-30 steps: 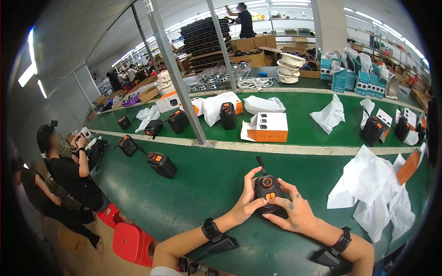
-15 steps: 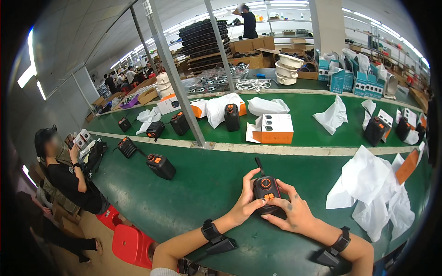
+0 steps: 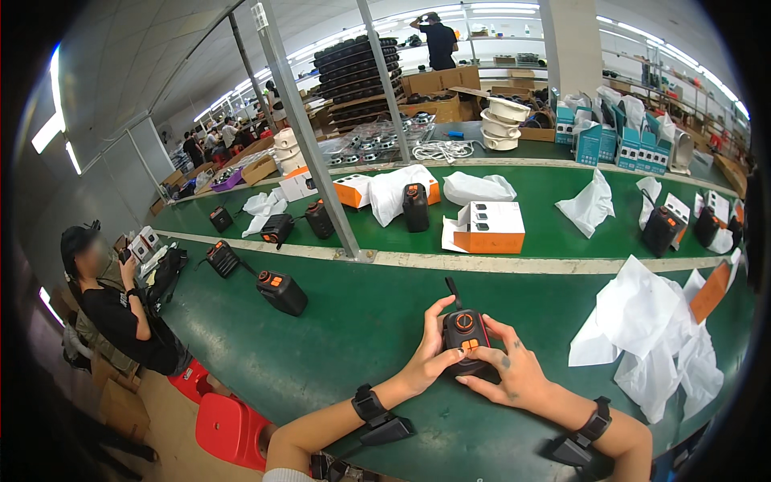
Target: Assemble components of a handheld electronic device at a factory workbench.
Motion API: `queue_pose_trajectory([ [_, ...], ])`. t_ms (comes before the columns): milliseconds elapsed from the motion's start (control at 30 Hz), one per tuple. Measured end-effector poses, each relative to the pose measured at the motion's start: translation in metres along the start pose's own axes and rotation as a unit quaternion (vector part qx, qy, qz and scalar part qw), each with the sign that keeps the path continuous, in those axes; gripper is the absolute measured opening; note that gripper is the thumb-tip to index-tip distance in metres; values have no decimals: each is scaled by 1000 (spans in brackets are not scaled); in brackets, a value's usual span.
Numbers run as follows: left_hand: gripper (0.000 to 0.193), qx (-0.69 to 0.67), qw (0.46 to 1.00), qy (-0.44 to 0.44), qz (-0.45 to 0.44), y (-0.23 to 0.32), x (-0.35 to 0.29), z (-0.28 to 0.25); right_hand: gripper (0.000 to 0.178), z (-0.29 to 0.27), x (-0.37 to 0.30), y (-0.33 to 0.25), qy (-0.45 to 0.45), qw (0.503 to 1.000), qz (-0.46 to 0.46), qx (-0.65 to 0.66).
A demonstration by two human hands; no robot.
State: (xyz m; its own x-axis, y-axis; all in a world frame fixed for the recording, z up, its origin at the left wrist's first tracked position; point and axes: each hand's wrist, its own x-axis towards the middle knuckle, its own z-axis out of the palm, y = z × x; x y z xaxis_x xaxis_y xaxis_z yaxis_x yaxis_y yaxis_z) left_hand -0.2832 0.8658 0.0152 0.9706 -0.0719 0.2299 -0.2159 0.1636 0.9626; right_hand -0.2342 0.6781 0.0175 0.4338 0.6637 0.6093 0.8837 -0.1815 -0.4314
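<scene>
Between my two hands is a black boxy device point(image 3: 464, 323) with an orange-ringed round knob, orange buttons and a strap loop standing up at its far end. My left hand point(image 3: 434, 347) wraps its left side, with the thumb at the orange buttons. My right hand point(image 3: 509, 361) grips the right side, its thumb also on the buttons. The device's underside is hidden. To the left on the same green table stands a similar black device point(image 3: 281, 292), with another strapped device point(image 3: 222, 258) behind it.
Crumpled white wrapping sheets point(image 3: 642, 313) lie at right, beside an orange piece point(image 3: 710, 292). A metal post point(image 3: 309, 132) rises beyond the device. The far green belt point(image 3: 554, 241) carries white-orange boxes point(image 3: 486, 227) and more devices. A person point(image 3: 112, 297) sits at left near red stools point(image 3: 231, 430).
Boxes, wrappings and devices on the far belt have shifted slightly right. My hands and the held device have hardly moved. A walking person at lower left has mostly passed from view.
</scene>
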Motion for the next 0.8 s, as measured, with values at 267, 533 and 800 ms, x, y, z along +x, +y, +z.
queue_pose_trajectory([
  [267,82,-3,1000,1,0,-1,-1,-2,51,1,1,-2,1,1000,2,-2],
  [533,82,-9,1000,2,-1,-1,-2,-6,51,5,4,-2,1,1000,0,2],
  [800,82,-8,1000,-1,3,-1,-2,-11,50,7,6,-5,2,1000,-1,-2],
])
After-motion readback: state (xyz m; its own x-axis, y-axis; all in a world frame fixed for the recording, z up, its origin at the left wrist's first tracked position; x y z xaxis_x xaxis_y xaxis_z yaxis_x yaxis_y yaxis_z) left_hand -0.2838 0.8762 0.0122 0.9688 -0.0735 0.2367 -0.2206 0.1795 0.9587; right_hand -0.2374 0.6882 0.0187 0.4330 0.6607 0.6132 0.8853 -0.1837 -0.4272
